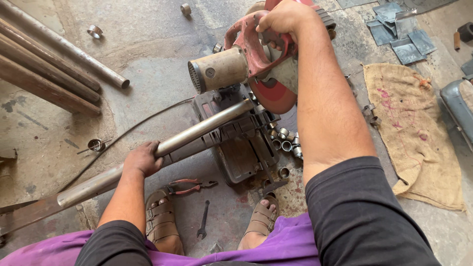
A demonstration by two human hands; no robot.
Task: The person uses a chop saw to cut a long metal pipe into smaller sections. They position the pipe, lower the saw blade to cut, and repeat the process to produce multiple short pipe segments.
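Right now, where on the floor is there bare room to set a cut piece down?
Bare concrete lies between the stacked pipes and the saw, above the cable. Crowded: cut rings right of the saw, and pliers and wrench by the sandals.

Stained concrete floor [148, 44]; burlap sack [414, 133]

A single head-worn camera looks steeply down from above the person's shoulders, facing forward over both forearms to the concrete floor [148, 59]. It sits close: the dark sleeves and purple lap fill the bottom edge, the sandalled feet lie just below centre, and the chop saw [246, 83] stands mid-frame. The burlap sack [419, 133] marks the right margin, the stacked pipes [44, 64] the upper left.
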